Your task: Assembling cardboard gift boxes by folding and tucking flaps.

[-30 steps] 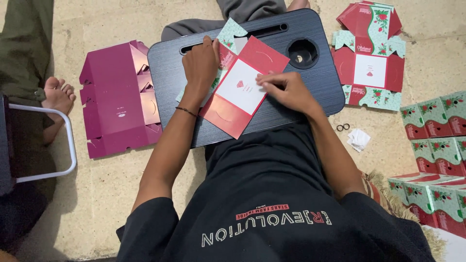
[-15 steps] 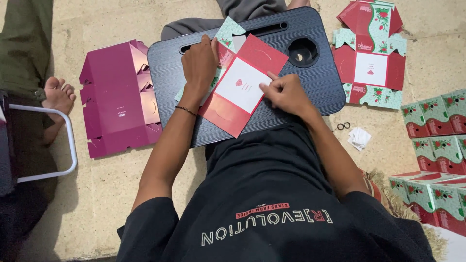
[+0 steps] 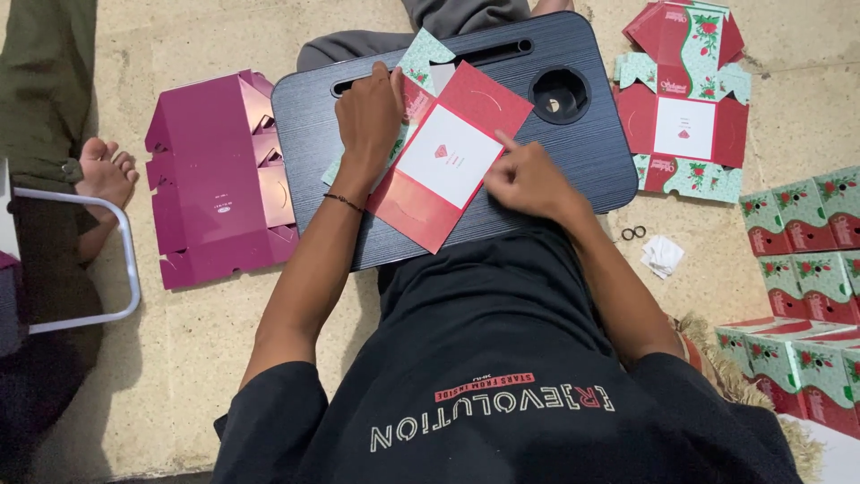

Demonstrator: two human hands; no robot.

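Note:
A flat red cardboard box blank [image 3: 448, 166] with a white panel and green floral flaps lies tilted on a black lap tray [image 3: 591, 152]. My left hand [image 3: 369, 121] presses down on the blank's upper left part, fingers spread over it. My right hand [image 3: 528, 179] rests on the tray at the blank's right edge, index finger pointing onto the red flap. Neither hand lifts the blank off the tray.
A stack of unfolded magenta box blanks [image 3: 215, 179] lies on the floor to the left. More red-and-green blanks [image 3: 685, 99] lie at upper right, and folded boxes [image 3: 806, 269] stand along the right edge. Another person's bare foot [image 3: 103, 170] and a white metal frame [image 3: 107, 269] are at far left.
My right hand has slid from the blank's upper right edge down and outward along its right side. The left hand has stayed pressed on the blank.

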